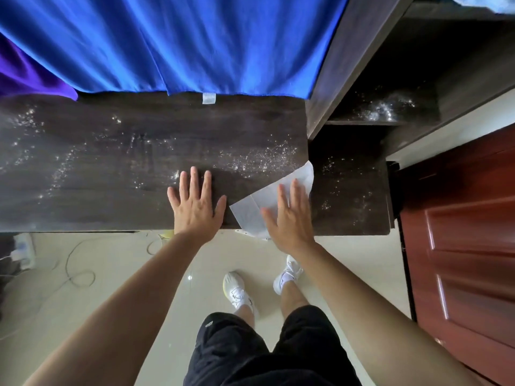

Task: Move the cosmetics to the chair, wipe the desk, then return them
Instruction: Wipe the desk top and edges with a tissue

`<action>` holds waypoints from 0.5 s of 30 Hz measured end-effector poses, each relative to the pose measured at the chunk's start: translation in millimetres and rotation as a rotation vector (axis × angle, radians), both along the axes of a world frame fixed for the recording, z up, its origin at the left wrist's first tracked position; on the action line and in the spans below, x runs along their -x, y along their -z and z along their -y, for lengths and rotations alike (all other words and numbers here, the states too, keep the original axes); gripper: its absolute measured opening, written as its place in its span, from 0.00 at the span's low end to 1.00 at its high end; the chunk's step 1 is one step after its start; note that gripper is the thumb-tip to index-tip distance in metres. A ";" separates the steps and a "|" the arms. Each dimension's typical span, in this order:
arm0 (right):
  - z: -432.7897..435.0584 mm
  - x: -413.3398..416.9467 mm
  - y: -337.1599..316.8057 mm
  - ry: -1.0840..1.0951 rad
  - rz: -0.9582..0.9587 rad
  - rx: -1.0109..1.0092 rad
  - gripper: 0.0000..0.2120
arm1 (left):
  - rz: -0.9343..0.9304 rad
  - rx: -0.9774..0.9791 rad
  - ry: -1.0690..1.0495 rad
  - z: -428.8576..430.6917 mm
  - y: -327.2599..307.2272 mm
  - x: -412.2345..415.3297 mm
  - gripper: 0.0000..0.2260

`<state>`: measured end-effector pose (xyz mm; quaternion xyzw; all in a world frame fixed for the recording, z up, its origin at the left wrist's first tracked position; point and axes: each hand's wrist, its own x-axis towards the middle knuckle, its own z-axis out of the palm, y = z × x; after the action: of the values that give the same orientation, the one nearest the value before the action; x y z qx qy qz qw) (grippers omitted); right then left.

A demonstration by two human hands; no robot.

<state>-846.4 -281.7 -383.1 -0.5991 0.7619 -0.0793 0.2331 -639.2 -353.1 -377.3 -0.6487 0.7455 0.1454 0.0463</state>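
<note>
Lower centre of frame: black shorts (264, 355), bare legs, white shoes (237, 291) planted on a pale floor (117, 296). Lower left: thin cable (79, 275) looped on that floor. Right edge: reddish-brown panelled door (459, 260).

Mid frame: both bare forearms reaching up to the near edge of a dark wood tabletop (97, 174). Left hand (196, 203) at centre of frame, laid palm down and flat on bare wood just inside the near edge; fingers (194, 181) straight and spread, holding nothing. Right hand (289, 215) just right of it, palm down on a white paper wipe (249, 211); fingers (296, 192) straight and slightly fanned, pressing the sheet flat, no pinch. Hands near each other, not touching.

Wipe located centre right of frame, lying on the tabletop, near corner hanging over the near edge, far corner curled beside the foot of a dark upright panel (334, 65).

Tabletop surface: white specks and smears scattered left, centre and right of the hands. Same specks on the shelf (390, 110) in the upper right.

Upper half of frame: blue cloth (172, 43) hanging in folds down to the rear of the tabletop, small white label (209, 98) at its hem. Upper left: purple cloth (30, 76) beside the blue.
</note>
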 end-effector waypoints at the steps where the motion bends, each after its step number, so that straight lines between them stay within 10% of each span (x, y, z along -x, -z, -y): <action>1: -2.6 -2.4 6.0 -0.037 -0.057 -0.041 0.39 | 0.023 -0.002 -0.007 3.5 4.5 -0.9 0.32; 15: 181.6 25.2 18.5 -0.173 -0.316 -0.044 0.40 | 0.043 0.063 -0.098 20.7 26.4 0.7 0.30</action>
<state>-871.6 -463.4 -401.6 -0.6620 0.7363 0.0528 0.1293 -639.9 -373.8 -403.7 -0.6886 0.7159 0.1101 0.0347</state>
